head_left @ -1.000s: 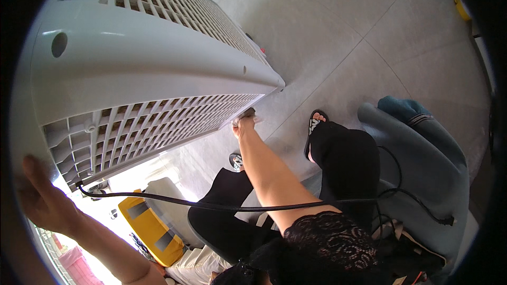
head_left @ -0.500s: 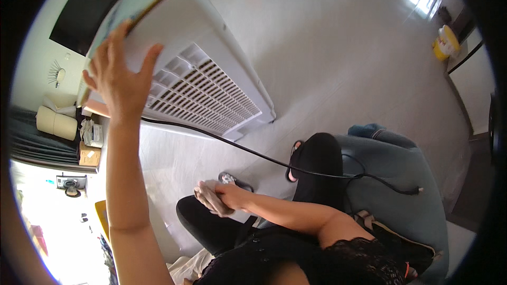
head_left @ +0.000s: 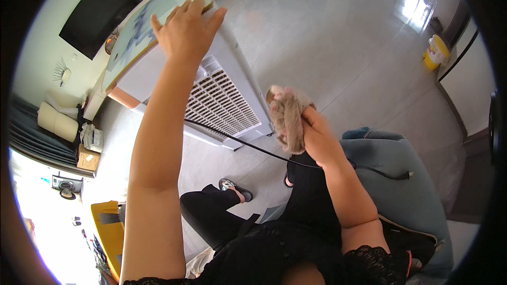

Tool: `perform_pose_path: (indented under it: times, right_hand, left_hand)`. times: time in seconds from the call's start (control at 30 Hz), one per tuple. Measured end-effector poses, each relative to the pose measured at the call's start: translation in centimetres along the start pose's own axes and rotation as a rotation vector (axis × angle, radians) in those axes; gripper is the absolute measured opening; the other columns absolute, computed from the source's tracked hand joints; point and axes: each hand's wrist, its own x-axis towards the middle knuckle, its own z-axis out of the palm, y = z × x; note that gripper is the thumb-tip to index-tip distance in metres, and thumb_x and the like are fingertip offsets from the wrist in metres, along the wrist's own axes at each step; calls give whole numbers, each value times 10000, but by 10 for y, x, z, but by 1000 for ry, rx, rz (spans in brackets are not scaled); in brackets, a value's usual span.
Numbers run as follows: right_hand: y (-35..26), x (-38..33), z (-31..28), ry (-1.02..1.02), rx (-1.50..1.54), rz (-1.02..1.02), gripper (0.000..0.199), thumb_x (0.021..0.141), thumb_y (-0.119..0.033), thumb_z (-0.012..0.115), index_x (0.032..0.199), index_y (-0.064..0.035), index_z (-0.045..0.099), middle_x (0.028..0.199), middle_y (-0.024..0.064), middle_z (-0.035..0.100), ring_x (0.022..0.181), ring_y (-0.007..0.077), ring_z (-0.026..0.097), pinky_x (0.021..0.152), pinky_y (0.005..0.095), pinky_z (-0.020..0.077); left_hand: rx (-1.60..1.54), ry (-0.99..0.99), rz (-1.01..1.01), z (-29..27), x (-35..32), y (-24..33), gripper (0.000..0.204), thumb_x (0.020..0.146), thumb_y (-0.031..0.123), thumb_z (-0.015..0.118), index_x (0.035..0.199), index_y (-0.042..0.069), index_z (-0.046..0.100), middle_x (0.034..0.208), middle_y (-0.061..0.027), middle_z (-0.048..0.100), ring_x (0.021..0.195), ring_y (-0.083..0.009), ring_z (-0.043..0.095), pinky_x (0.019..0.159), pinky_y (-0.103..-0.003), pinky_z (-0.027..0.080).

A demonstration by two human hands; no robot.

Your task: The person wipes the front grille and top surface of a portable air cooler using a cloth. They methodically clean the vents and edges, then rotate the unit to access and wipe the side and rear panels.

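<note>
Glossy pale floor tiles surround a boxy white air cooler with a slatted plastic grille. Left hand lies flat, fingers spread, on the cooler's smooth top panel, gripping nothing. Right hand is closed around a crumpled, fuzzy beige cloth, held right of the grille. Below this grip, a thin black cable crosses the person's knee toward a blue-grey upholstered seat.

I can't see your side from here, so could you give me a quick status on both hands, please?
Left hand flat on top of the air cooler. Right hand gripping a crumpled brownish cloth. Black cord runs across between cooler and lap.
</note>
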Motion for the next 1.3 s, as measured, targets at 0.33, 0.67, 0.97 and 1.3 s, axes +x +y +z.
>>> perform_pose_path:
  times: [0.33,0.67,0.97,1.3]
  right_hand:
    - [22,57,83,117,-565,-758,197,841,-121,589,1015,-46,645,1081,249,576,1012,440,507,899,506,397]
    - [116,95,119,218,-530,-870,561,846,-335,640,1288,-47,451,1206,159,533,1124,318,490,929,474,415]
    - [112,123,120,228,-812,-215,405,891,-347,532,1179,-64,504,1199,133,527,1099,258,535,943,409,438]
    - [65,162,170,642,-1249,-886,460,837,-244,612,1235,-31,527,1231,117,542,1087,233,534,880,354,462]
  left_hand:
    - [-123,95,134,-63,-77,-72,440,775,413,760,1130,160,704,1140,-69,702,1138,-234,629,1096,-583,230]
    - [-206,41,116,-59,-86,-90,372,947,463,558,1192,213,682,1190,1,686,1122,-181,633,1154,-565,93]
    - [-264,46,96,-58,-82,-88,409,976,488,481,1178,204,694,1180,1,690,1148,-170,616,1163,-546,44]
    - [-281,101,101,-54,-77,-80,629,1040,497,170,1169,179,697,1231,-18,663,1298,-225,505,1163,-527,-49]
